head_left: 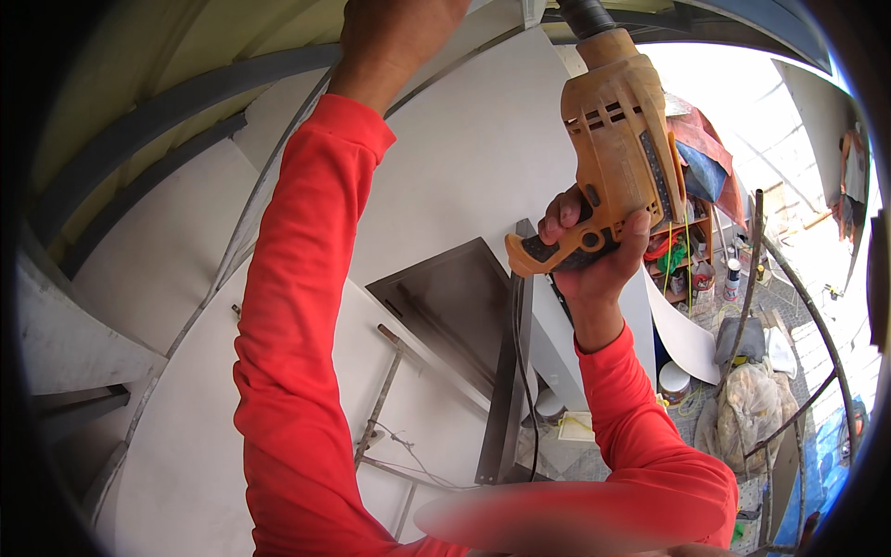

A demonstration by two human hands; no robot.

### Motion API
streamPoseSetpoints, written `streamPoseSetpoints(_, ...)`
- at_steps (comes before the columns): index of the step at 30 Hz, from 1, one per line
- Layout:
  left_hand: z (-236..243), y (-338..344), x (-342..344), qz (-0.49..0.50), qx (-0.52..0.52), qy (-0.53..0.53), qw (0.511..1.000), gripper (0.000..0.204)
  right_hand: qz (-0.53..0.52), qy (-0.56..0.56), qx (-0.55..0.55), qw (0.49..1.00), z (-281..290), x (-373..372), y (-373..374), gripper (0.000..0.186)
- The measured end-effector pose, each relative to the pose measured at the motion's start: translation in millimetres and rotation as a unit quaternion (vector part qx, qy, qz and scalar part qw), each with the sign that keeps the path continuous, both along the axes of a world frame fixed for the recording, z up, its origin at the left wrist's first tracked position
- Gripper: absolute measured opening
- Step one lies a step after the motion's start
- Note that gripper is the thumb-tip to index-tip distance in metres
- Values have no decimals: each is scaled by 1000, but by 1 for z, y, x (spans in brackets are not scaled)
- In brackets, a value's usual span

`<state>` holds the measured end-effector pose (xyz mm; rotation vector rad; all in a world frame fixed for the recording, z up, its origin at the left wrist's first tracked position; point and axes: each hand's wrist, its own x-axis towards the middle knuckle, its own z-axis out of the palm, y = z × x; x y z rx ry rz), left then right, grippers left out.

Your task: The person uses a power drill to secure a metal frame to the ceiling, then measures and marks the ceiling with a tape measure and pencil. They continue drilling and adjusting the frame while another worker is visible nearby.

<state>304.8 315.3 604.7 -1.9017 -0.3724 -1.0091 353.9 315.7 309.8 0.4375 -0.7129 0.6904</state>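
Note:
My right hand (601, 269) is wrapped round the grip of a worn orange-yellow power drill (617, 121). The drill points upward, and the end of its dark chuck (587, 17) is cut off by the top edge. A thin black cord (522, 362) hangs below the grip. Raised high on the left is my left hand (401, 42), with its fingers beyond the top of the view, so what it touches is hidden. Large white panels (455, 158) stand behind both arms.
Dark curved beams (176, 116) run overhead at left. A dark metal-framed panel (450, 316) lies beyond my arms. At right are bent poles (817, 325), a cluttered shelf (682, 265), a white-lidded bucket (675, 379) and a filled plastic bag (754, 404).

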Motion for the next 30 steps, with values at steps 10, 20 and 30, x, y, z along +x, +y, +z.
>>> streamPoseSetpoints(10, 0, 0, -1, 0, -6, 3, 1000, 40, 48, 19, 33, 998, 3, -3, 1, 72)
streamPoseSetpoints(20, 0, 4, -3, -4, 18, 12, 1000, 40, 82, 10, 77, 994, 2, 1, 6, 75)
streamPoseSetpoints(30, 0, 1, -4, -11, -14, 10, 1000, 40, 54, 21, 36, 998, 3, -3, 2, 76)
